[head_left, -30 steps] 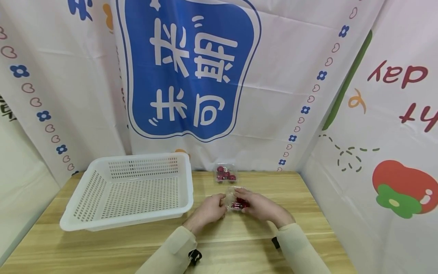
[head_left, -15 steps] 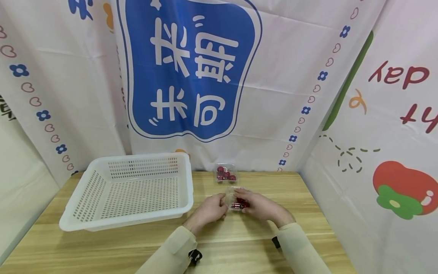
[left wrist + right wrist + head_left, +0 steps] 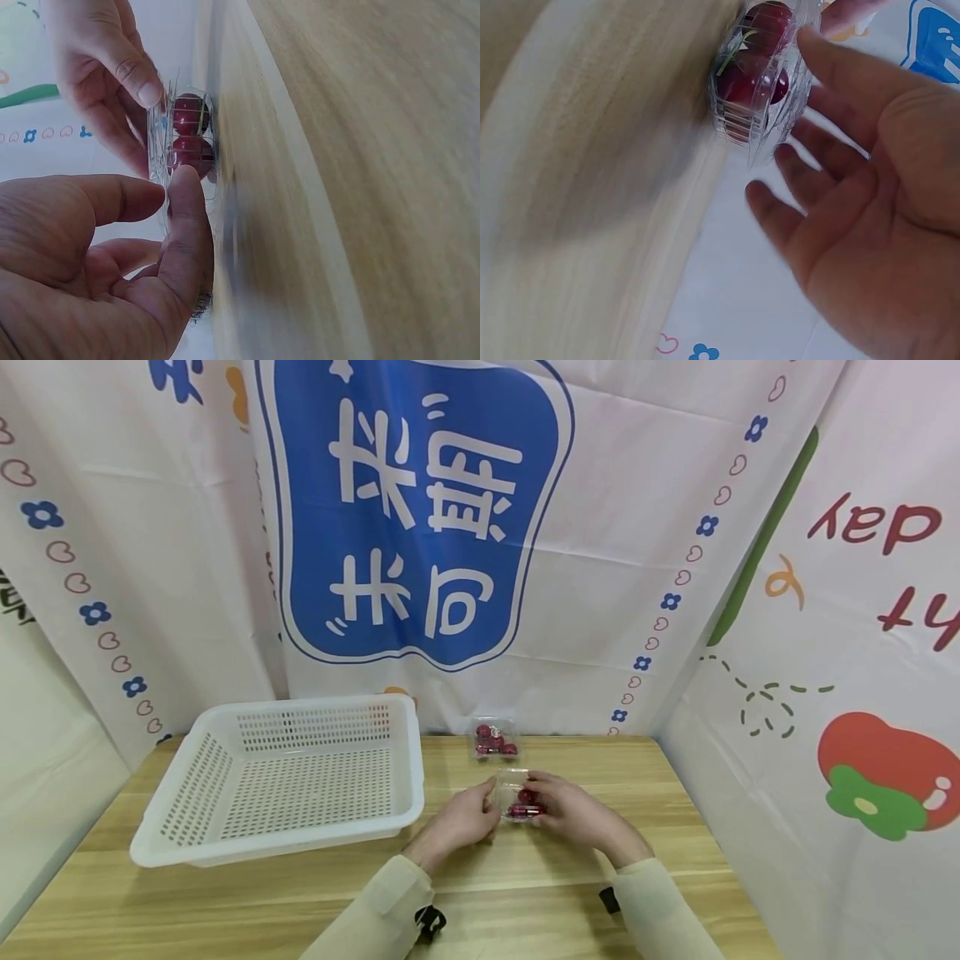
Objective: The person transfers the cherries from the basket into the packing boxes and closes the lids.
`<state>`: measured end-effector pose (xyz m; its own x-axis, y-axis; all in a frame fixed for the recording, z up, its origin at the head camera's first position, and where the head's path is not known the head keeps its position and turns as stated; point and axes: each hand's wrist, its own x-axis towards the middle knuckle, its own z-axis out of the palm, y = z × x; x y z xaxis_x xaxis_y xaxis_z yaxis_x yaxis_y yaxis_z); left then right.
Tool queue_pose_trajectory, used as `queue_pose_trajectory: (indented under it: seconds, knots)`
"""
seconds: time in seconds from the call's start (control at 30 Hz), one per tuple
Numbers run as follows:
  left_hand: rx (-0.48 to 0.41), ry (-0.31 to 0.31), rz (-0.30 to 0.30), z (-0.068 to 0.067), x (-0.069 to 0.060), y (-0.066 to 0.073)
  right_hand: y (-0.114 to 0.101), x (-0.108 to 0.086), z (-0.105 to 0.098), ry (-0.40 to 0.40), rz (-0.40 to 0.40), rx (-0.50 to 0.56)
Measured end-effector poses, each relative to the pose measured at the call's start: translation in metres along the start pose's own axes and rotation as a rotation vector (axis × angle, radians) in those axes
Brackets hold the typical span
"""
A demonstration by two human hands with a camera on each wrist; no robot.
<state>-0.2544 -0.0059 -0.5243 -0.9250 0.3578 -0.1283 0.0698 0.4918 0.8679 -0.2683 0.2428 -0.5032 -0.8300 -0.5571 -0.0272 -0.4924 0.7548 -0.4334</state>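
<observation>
A clear plastic clamshell box (image 3: 507, 787) sits on the table between both hands. Dark red, shiny round fruits (image 3: 191, 114) with thin green stems show through its wall. At the box's near left edge, the left hand (image 3: 463, 814) pinches the plastic between thumb and index finger. Over the right side lies the right hand (image 3: 576, 812), its thumb close against the lid edge and the other fingers spread and loosely bent. Part of the box is hidden under the right fingers. Whether the lid is fully closed I cannot tell.
Behind the hands, near the back cloth, stands a second clear box (image 3: 512, 727) of similar red fruits. To the left is a large white perforated basket (image 3: 414, 764) with nothing in it. Printed white cloth (image 3: 615, 635) encloses the wooden table (image 3: 525, 910) at the back and sides.
The right hand has shifted slightly to the right and its fingers have come off the lid's middle, so more of the red fruit shows. The left hand stays almost still.
</observation>
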Motion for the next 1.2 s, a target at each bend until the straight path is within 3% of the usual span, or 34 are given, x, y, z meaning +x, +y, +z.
queue_pose_trajectory:
  seconds: [0.2,0.33,0.53,0.77,0.9,1.2]
  knots:
    - [0.000,-0.007,-0.005,-0.001,0.000,0.001,-0.001,-0.013,0.002,0.084,0.175,0.067]
    - [0.008,-0.009,-0.004,-0.001,-0.001,0.001,0.002,-0.018,0.004,0.076,0.259,0.138]
    - [0.023,-0.013,0.013,-0.001,-0.003,0.001,0.008,-0.019,0.007,0.019,0.301,0.408]
    - [0.039,-0.017,0.024,0.000,-0.003,0.000,0.008,-0.016,0.012,0.025,0.379,0.677]
    - [0.050,-0.026,0.026,0.000,-0.002,0.000,0.009,-0.013,0.015,0.047,0.392,0.730]
    - [0.052,-0.039,0.036,0.001,-0.002,0.000,-0.002,-0.007,0.018,0.123,0.452,0.744]
